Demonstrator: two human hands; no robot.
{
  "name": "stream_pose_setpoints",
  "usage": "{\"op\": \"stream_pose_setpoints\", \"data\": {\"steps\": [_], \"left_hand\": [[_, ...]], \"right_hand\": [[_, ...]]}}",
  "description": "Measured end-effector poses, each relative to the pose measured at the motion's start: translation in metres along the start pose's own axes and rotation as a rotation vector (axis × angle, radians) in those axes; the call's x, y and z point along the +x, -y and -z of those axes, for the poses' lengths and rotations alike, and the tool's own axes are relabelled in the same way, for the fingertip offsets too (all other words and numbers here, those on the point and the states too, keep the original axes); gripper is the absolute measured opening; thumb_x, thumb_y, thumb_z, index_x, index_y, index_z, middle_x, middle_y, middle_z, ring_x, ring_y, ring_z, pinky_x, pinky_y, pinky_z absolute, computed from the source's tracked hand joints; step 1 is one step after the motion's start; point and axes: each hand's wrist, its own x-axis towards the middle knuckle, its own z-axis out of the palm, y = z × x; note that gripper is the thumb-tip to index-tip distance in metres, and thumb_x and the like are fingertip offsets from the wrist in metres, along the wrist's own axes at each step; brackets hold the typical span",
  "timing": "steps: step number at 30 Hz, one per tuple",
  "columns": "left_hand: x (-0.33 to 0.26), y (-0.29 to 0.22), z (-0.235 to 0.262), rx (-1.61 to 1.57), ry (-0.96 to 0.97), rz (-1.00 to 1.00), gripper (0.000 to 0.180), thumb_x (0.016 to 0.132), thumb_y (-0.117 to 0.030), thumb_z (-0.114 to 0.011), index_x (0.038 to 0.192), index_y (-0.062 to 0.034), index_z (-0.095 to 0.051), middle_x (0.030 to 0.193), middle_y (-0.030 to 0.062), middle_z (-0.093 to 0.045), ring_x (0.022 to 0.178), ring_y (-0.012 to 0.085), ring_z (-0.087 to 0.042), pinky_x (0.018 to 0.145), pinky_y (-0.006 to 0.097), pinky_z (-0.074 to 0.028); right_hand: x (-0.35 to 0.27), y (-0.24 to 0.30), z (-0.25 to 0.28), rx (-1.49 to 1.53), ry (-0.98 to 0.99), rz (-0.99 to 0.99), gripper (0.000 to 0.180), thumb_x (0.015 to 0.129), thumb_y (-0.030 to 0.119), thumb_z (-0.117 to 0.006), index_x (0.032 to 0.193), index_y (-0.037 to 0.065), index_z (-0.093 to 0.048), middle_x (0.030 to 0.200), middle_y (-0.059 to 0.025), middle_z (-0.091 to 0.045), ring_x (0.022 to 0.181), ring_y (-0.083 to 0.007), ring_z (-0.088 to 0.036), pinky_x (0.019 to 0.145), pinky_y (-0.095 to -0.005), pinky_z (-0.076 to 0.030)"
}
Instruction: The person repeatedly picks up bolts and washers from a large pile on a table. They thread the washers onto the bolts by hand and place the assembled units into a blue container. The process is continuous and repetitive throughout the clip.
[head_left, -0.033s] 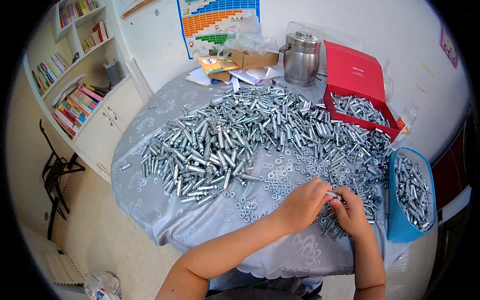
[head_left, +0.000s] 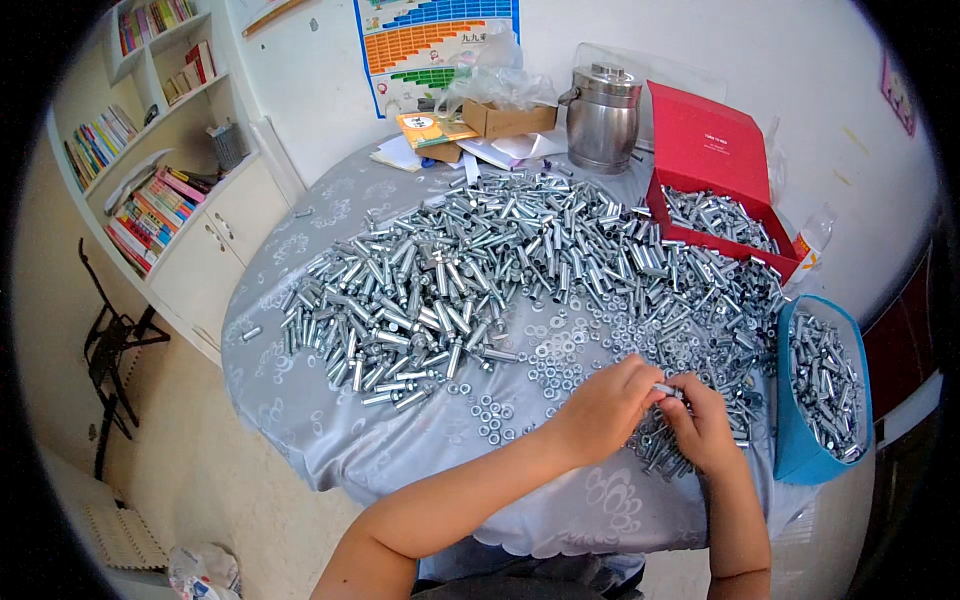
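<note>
Over the right part of the table, my left hand (head_left: 604, 412) and my right hand (head_left: 704, 428) meet fingertip to fingertip. Both are closed on one small silver metal bolt (head_left: 668, 390), lying roughly sideways between them; the fingers hide part of it. Under and around my hands spreads a heap of loose bolts (head_left: 665, 455). Just beyond my left hand are scattered nuts and washers (head_left: 560, 365). A large pile of silver expansion bolts and sleeves (head_left: 430, 290) covers the middle of the table.
A blue fabric bin (head_left: 800, 455) of metal parts stands at the right table edge. Behind it are an open red box (head_left: 715, 135) with more parts and a plastic bottle (head_left: 815, 235). A steel pot (head_left: 603, 125), a cardboard box (head_left: 508, 121) and papers sit at the back.
</note>
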Motion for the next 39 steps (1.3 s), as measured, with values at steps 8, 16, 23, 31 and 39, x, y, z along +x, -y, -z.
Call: {"op": "stream_pose_setpoints", "data": {"steps": [8,16,23,31,39], "left_hand": [[0.005,0.003,0.010,0.090,-0.013,-0.305,0.021,0.073,-0.007,-0.057,0.093,-0.0028,-0.057,0.090,0.0108,-0.054,0.079,0.0270,-0.054,0.066,0.035,-0.044],[0.005,0.001,0.010,-0.079,-0.023,-0.114,0.020,0.070,-0.003,-0.057,0.090,-0.0023,-0.054,0.086,0.0095,-0.052,0.077,0.0262,-0.054,0.066,0.034,-0.045],[0.004,-0.010,0.005,-0.516,0.007,0.346,0.024,0.085,-0.022,-0.050,0.072,-0.0015,-0.050,0.064,0.0021,-0.045,0.060,0.0100,-0.044,0.052,0.026,-0.035],[-0.007,0.004,-0.007,-0.210,-0.097,0.333,0.045,0.087,-0.026,-0.046,0.051,-0.0002,-0.042,0.045,0.0032,-0.041,0.040,0.0161,-0.040,0.040,0.031,-0.029],[0.000,0.005,0.008,0.310,-0.155,-0.271,0.025,0.073,-0.016,-0.059,0.054,-0.0074,-0.045,0.054,0.0042,-0.043,0.046,0.0222,-0.047,0.041,0.032,-0.036]], "right_hand": [[-0.001,-0.007,0.004,0.713,0.200,-0.347,0.043,0.092,0.038,-0.033,0.067,0.005,-0.042,0.049,-0.0025,-0.040,0.043,-0.0129,-0.040,0.041,-0.0248,-0.034],[0.002,0.000,-0.003,0.893,0.092,-0.410,0.039,0.092,0.038,-0.032,0.073,0.005,-0.042,0.054,-0.0012,-0.038,0.046,-0.0118,-0.038,0.043,-0.0252,-0.033],[-0.006,-0.002,-0.001,0.175,0.000,0.043,0.018,0.086,0.018,-0.045,0.085,0.000,-0.049,0.064,-0.0091,-0.049,0.053,-0.0197,-0.047,0.052,-0.0280,-0.038],[-0.005,0.007,-0.005,0.004,0.073,0.045,0.022,0.086,0.022,-0.045,0.082,0.001,-0.050,0.062,-0.0113,-0.048,0.055,-0.0265,-0.049,0.052,-0.0322,-0.038],[0.002,0.013,-0.008,1.052,0.304,-0.632,0.035,0.090,0.033,-0.041,0.064,0.009,-0.043,0.054,0.0042,-0.031,0.045,-0.0075,-0.027,0.041,-0.0225,-0.022]]}}
